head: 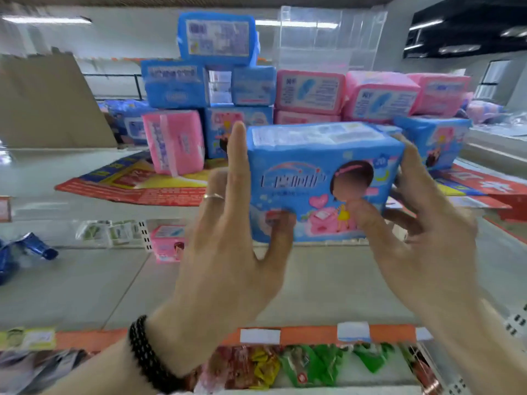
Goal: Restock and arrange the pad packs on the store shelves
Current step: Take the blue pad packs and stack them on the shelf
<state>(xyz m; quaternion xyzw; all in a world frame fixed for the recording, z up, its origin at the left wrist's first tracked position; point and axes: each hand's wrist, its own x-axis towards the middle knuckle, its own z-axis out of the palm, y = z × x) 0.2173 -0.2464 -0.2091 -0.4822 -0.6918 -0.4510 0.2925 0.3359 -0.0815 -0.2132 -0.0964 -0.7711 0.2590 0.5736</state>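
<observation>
The left hand's fingers (239, 155) run straight up the left end of the blue pad pack (322, 181), with the thumb (281, 226) pinching its lower front edge; a ring sits on one finger. On the far side, the right hand (422, 223) curls round the right end, its thumb (360, 216) pressing the front face at about 5 o'clock on the pack. So both hands clamp the pack between them, held in the air in front of the upper shelf (42, 178).

The wrapper looks glossy and slightly puffed, so I judge the pack light, soft and somewhat slippery; squeezing the short ends, as here, seems the firmest hold.

At 12 o'clock stand stacked blue packs (174, 84); pink packs (309, 91) lie toward 1 o'clock. At 10 o'clock one pink pack (174, 141) stands on a printed sheet (128, 183).
</observation>
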